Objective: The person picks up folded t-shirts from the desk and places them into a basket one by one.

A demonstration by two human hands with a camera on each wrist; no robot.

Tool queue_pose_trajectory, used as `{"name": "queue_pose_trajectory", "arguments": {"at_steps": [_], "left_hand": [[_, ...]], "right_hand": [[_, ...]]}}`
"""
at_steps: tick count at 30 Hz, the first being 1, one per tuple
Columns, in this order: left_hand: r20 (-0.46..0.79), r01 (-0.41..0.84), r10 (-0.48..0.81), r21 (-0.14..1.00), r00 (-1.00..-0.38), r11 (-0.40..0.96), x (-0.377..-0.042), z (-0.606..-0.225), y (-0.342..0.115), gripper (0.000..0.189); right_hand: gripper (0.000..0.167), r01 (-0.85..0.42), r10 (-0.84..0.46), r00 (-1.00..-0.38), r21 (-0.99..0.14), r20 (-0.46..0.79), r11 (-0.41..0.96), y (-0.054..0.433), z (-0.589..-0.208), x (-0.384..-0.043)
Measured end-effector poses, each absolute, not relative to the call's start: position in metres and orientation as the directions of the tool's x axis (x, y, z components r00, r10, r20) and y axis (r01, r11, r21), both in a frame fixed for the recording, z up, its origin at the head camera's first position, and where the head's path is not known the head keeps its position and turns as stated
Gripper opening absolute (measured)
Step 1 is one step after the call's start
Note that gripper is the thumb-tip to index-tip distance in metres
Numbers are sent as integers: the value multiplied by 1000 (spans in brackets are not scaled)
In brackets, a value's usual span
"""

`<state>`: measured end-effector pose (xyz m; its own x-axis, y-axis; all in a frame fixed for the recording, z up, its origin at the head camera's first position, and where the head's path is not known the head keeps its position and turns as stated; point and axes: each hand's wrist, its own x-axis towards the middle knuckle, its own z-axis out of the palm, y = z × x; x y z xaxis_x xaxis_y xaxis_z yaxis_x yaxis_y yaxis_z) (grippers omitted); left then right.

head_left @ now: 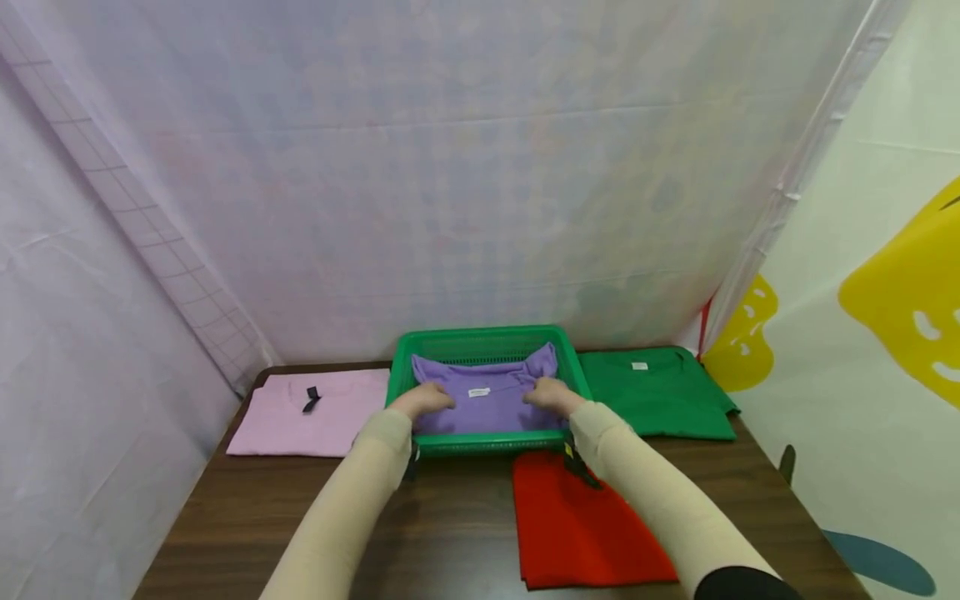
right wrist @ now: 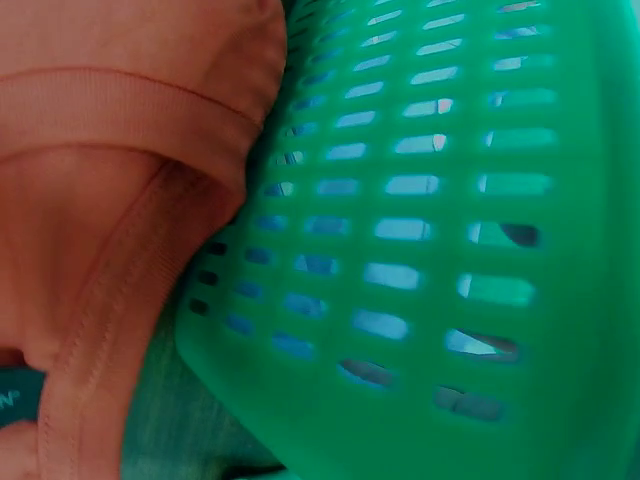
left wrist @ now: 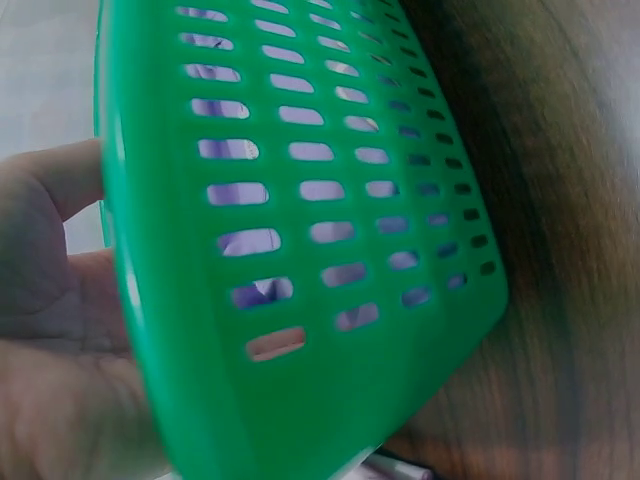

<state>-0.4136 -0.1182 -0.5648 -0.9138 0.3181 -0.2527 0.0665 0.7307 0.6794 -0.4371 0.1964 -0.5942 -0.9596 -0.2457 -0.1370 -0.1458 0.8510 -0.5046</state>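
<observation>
A folded purple shirt (head_left: 487, 412) with a white neck label lies in a green slotted basket (head_left: 491, 446); its far edge and far right corner stand up against the inside. My left hand (head_left: 423, 400) reaches over the near left rim, fingers loosely extended over the shirt. In the left wrist view the palm (left wrist: 60, 310) lies against the rim and the fingertips are hidden behind it. My right hand (head_left: 553, 395) reaches in from the right, fingertips at the shirt beside a wrinkle; I cannot tell whether they pinch it. The basket wall (right wrist: 400, 230) hides this hand in the right wrist view.
On the brown table (head_left: 450, 525), a folded pink shirt (head_left: 337, 417) with black tags lies left of the basket. A folded green shirt (head_left: 660, 400) lies to its right. A folded red shirt (head_left: 577, 533) lies in front, partly under my right forearm. White sheeting (head_left: 480, 208) hangs behind.
</observation>
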Motion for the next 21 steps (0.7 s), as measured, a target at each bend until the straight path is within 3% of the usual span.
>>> {"name": "queue_pose_trajectory", "arguments": {"at_steps": [2, 4, 6, 12, 16, 21], "left_hand": [[-235, 90, 331, 678, -914, 730, -418, -572, -118, 48], [-264, 52, 322, 694, -909, 718, -416, -570, -117, 46], [-260, 61, 325, 690, -909, 721, -409, -561, -115, 44], [-314, -35, 270, 709, -910, 704, -341, -479, -102, 41], [-298, -67, 259, 765, -919, 641, -318, -455, -104, 44], [-277, -90, 242, 809, -930, 581, -317, -445, -107, 47]], "right_hand": [[55, -138, -231, -964, -500, -129, 855, 193, -590, -431], [49, -69, -188, -964, -508, -186, 859, 183, -564, -412], [48, -87, -202, -966, -538, -160, 839, 180, -546, -394], [38, -91, -210, -968, -590, -135, 802, 170, -493, -346], [41, -100, -213, -972, -651, -97, 753, 175, -475, -327], [48, -54, -157, -985, -729, -74, 683, 184, -456, -313]]}}
